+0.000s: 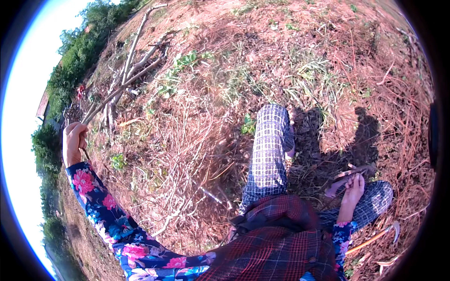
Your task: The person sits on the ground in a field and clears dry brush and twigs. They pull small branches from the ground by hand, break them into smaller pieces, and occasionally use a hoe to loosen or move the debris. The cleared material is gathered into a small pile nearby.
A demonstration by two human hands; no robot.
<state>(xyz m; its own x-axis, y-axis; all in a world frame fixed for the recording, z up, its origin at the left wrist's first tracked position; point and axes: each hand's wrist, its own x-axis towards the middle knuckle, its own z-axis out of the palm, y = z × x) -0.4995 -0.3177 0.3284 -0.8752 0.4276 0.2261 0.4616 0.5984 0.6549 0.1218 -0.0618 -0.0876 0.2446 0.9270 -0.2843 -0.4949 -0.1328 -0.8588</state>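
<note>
At the far left, my left hand is raised and curled around a thin dark twig, whose end pokes out below the fingers. Just beyond that hand, a long bare branch slants up to the right; whether it joins the twig is hidden by the fingers. My right hand is over my bent right leg, its fingers drawn together. A short piece of stick lies at those fingertips, and I cannot tell whether they grip it. Behind the hand shows a purplish shoe or foot.
A sickle with a wooden handle and curved blade lies at lower right. Thin dry twigs are heaped left of my checked left leg. Larger bare branches lean at upper left, before green bushes.
</note>
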